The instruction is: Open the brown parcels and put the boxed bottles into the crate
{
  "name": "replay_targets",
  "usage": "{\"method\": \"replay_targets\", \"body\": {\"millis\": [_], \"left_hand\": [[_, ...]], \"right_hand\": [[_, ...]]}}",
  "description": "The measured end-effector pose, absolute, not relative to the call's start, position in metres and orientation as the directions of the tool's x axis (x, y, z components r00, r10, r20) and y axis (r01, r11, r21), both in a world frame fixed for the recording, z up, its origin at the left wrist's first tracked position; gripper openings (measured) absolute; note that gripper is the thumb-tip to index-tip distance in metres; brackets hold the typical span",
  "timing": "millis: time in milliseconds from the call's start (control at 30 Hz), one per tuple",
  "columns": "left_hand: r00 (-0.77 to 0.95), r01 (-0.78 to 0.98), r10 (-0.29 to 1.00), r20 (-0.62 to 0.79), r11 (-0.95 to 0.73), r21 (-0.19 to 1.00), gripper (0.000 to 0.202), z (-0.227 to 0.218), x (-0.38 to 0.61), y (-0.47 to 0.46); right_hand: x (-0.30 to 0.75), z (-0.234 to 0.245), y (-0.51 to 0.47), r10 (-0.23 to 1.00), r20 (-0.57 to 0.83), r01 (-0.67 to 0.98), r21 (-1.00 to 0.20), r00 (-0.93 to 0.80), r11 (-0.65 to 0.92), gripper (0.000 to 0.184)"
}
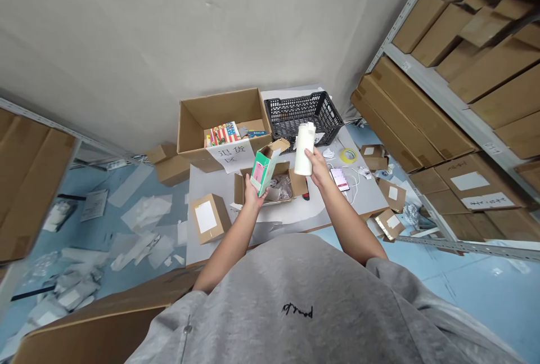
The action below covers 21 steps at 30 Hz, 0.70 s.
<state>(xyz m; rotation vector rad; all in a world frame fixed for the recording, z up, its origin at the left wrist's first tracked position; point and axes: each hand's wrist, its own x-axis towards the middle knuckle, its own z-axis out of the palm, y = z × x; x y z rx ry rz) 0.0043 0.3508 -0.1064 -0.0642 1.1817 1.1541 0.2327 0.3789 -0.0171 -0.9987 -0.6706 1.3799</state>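
My left hand is closed around a green and white carton with a pink picture on its front; its top flap stands open. In my right hand is a white insulated bottle, held upright with its lid at the top. Below both hands sits an open cardboard box with crumpled clear plastic wrap inside. The carton and the bottle are apart, side by side above the table.
A large cardboard box with a handwritten sign and a black plastic crate stand at the back. Tape, a lit phone and cables lie right; a closed labelled box sits left. Shelves of cartons line the right side.
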Motion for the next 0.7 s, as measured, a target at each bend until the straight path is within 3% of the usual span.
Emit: {"method": "replay_targets", "body": {"millis": [200,433,700], "left_hand": [[-0.081,-0.716,0.686,-0.723,0.465,0.521,0.056,-0.111,0.004,0.351],[-0.102,-0.719,0.676,-0.730,0.457,0.524,0.053,-0.117,0.004,0.349],[-0.119,-0.695,0.668,-0.735,0.473,0.542,0.053,-0.124,0.002,0.346]], "right_hand": [[0.234,-0.017,0.380,0.976,-0.204,-0.556,-0.822,0.079,-0.127,0.055],[0.239,-0.016,0.380,0.979,-0.144,-0.473,-0.879,0.142,-0.061,0.058],[0.241,-0.010,0.379,0.981,-0.181,-0.597,-0.796,0.071,-0.104,0.054]]}}
